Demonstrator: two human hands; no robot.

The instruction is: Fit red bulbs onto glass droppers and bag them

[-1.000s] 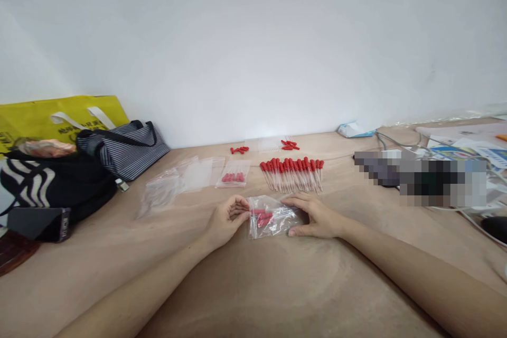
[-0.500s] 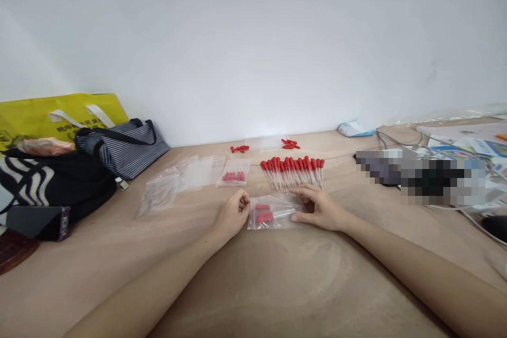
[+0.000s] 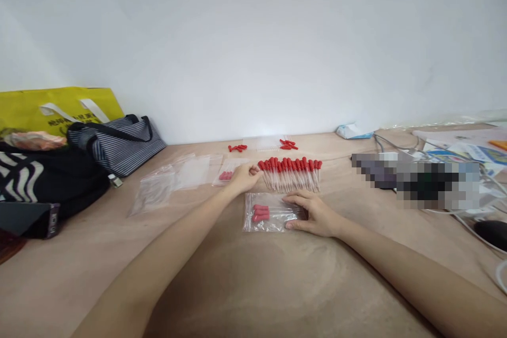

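Note:
A clear zip bag [image 3: 253, 222] with red-capped droppers inside lies flat in front of me. My right hand [image 3: 312, 214] rests on its right end, thumb and fingers apart. Beyond the bag, my left hand [image 3: 246, 177] is at the left end of a row of red-capped droppers [image 3: 291, 171], its fingertips drawn together near the leftmost red bulb. Whether they grip it is too small to tell. Partly hidden behind my left hand is another filled bag [image 3: 225, 175].
Flat clear bags [image 3: 190, 173] lie on the left. Loose red bulbs [image 3: 237, 148] are near the wall, with more [image 3: 288, 144] to their right. A striped bag [image 3: 119, 145] stands far left; cables and a mouse [image 3: 491, 233] are at right.
My left hand has left the near bag's left edge and moved forward to the dropper row. The near bag lies flatter under my right hand, which has barely moved. The view has shifted slightly.

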